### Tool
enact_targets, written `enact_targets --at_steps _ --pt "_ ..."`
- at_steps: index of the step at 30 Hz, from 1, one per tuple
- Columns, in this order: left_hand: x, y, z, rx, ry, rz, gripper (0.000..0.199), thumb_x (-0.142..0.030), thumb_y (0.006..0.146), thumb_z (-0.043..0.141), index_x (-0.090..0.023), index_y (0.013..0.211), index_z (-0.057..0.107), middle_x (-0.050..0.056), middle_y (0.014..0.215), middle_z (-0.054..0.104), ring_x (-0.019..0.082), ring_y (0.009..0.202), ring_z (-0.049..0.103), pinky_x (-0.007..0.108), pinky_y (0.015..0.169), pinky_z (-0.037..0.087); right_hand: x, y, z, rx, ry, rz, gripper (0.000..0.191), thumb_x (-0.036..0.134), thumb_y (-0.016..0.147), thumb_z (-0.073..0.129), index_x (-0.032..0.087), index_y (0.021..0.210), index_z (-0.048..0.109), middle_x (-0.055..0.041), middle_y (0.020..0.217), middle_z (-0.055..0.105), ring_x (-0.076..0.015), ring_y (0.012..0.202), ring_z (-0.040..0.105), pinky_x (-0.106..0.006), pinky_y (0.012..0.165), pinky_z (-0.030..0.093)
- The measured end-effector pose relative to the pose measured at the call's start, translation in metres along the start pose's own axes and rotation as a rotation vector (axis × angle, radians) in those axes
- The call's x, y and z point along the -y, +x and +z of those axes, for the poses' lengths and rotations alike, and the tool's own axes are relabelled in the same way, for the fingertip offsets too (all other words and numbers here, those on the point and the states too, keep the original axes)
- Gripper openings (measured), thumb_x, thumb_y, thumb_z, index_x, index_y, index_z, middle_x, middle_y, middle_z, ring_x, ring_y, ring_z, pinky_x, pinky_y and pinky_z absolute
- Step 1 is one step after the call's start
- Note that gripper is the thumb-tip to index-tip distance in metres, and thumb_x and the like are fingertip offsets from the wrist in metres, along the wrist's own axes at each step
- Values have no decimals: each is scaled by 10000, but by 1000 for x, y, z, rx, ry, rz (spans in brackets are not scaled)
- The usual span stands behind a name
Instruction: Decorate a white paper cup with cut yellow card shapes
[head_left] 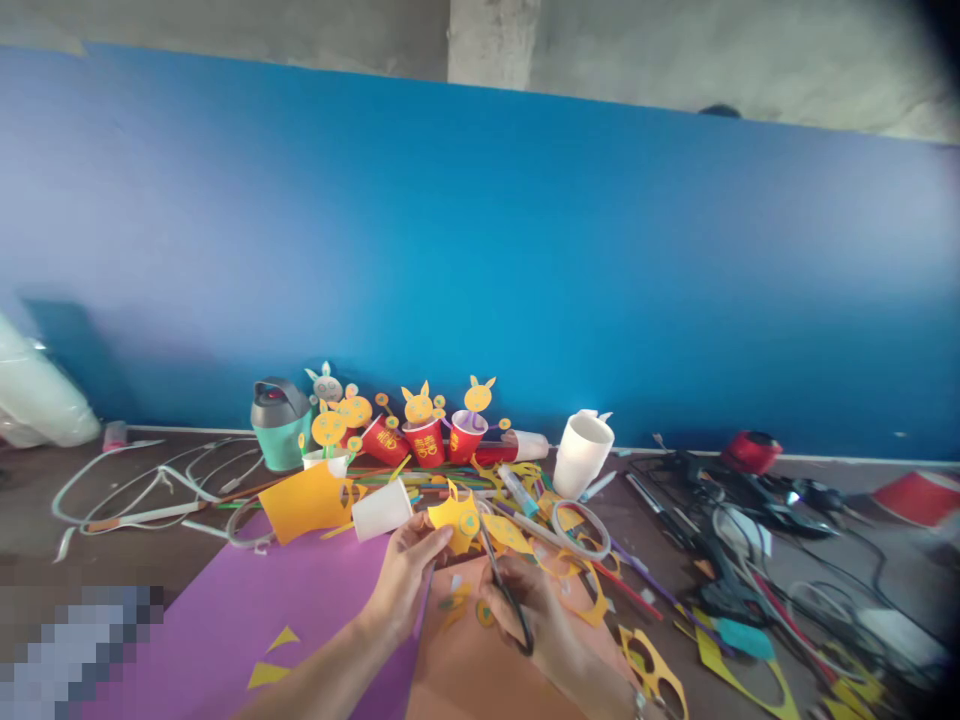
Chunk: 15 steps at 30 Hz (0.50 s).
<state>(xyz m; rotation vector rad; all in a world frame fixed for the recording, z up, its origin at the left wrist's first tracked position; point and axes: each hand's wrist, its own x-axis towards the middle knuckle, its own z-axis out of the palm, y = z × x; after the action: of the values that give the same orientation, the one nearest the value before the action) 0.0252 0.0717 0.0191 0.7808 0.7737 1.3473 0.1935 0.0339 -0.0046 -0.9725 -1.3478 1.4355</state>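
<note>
Between thumb and fingers, my left hand (412, 560) pinches a piece of yellow paper (450, 514) with a round printed figure on it. My right hand (525, 595) grips a pair of scissors (491, 550), whose blades meet the right edge of that paper. Beneath both hands lie a purple sheet (300, 610) and an orange sheet (480, 680); small yellow cut-outs rest on the orange one. Just beyond my left hand, a white paper cup (382, 510) lies tilted beside a folded yellow sheet (307, 503).
Red paper cups (426, 443) with yellow rabbit-eared figures stand along the blue partition (450, 250). A teal container (282, 435) is left of them, stacked white cups (583, 452) right. A black glue gun (731, 580), cables and yellow scraps (652, 670) cover the right side.
</note>
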Motion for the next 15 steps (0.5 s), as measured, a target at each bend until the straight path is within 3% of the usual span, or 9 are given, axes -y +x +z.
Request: enact_targets --at_steps 6,15 --pt "-4 0 0 -13 103 90 226 -314 703 863 -148 797 742 23 740 716 117 634 587 205 605 445 13 -2 0 25 -99 34 365 490 856 667 220 678 498 85 500 388 -74 421 294 -229 411 220" --pt "-13 -9 13 32 70 0 260 -324 677 873 -169 840 742 59 833 786 231 819 731 328 802 567 -4 -1 -7 9 -88 40 295 461 876 656 216 749 552 69 531 429 -81 421 334 -228 394 237"
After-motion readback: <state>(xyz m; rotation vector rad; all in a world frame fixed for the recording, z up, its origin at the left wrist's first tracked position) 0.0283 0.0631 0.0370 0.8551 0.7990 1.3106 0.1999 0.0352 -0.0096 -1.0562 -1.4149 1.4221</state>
